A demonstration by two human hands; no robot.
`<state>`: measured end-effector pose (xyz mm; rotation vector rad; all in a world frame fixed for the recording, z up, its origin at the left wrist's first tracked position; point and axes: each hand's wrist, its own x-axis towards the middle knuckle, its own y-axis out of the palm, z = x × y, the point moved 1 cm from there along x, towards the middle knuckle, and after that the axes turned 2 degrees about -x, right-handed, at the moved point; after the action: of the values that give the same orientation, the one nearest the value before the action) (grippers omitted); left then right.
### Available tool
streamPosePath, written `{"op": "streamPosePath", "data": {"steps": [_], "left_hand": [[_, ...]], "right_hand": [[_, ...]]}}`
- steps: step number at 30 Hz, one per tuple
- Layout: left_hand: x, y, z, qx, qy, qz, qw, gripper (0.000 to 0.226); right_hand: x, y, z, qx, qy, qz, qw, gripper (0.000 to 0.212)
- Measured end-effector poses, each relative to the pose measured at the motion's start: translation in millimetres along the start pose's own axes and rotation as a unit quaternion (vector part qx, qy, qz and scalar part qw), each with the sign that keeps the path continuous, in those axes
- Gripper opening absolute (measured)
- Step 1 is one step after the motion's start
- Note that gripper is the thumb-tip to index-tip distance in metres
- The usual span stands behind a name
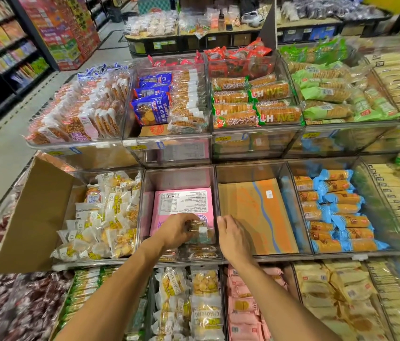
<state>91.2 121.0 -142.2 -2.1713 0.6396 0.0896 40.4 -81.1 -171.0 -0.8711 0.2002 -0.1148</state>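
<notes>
Snack packet [200, 231], clear wrap with a white label and brown pieces inside: held in the near part of the middle clear bin [176, 178], above a pink carton [184, 203] lying flat on the bin floor.
Left grip [178, 232]: fingers curled over the packet from above, pinching it.
Right grip [233, 238]: just right of the packet, over the divider wall, fingers loosely bent, holding nothing.
Similar packets [201, 252]: against the near bin wall, below the left grip.
Right neighbour bin: flat cardboard sheet [255, 212].
Further right: blue-wrapped biscuit rolls [336, 210].
Left neighbour: yellow-and-white pastry packets [100, 222] in an open cardboard box [36, 212].
</notes>
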Motion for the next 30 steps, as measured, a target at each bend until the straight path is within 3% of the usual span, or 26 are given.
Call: {"op": "streamPosePath", "data": {"steps": [4, 8, 11, 13, 22, 30], "left_hand": [[-1, 11, 2, -0.108, -0.065, 0.021, 0.992, 0.032], [-6, 18, 5, -0.275, -0.128, 0.030, 0.953, 0.027], [-9, 18, -2, -0.335, -0.183, -0.012, 0.924, 0.064], [-12, 23, -11, -0.337, -0.224, -0.045, 0.913, 0.076], [-8, 44, -26, -0.307, -0.257, -0.162, 0.902, 0.064], [-6, 36, -18, -0.234, -0.231, -0.041, 0.943, 0.051]], "right_hand": [[0, -1, 0, 0.007, 0.004, 0.004, 1.000, 0.046], [0, -3, 2, 0.011, 0.011, 0.011, 1.000, 0.046], [0, -3, 3, 0.016, 0.016, 0.012, 1.000, 0.046], [0, -3, 3, 0.020, 0.024, 0.013, 0.999, 0.047], [-2, -9, 6, 0.023, 0.032, 0.013, 0.999, 0.043], [-2, -9, 6, 0.030, 0.040, 0.016, 0.999, 0.045]]}}
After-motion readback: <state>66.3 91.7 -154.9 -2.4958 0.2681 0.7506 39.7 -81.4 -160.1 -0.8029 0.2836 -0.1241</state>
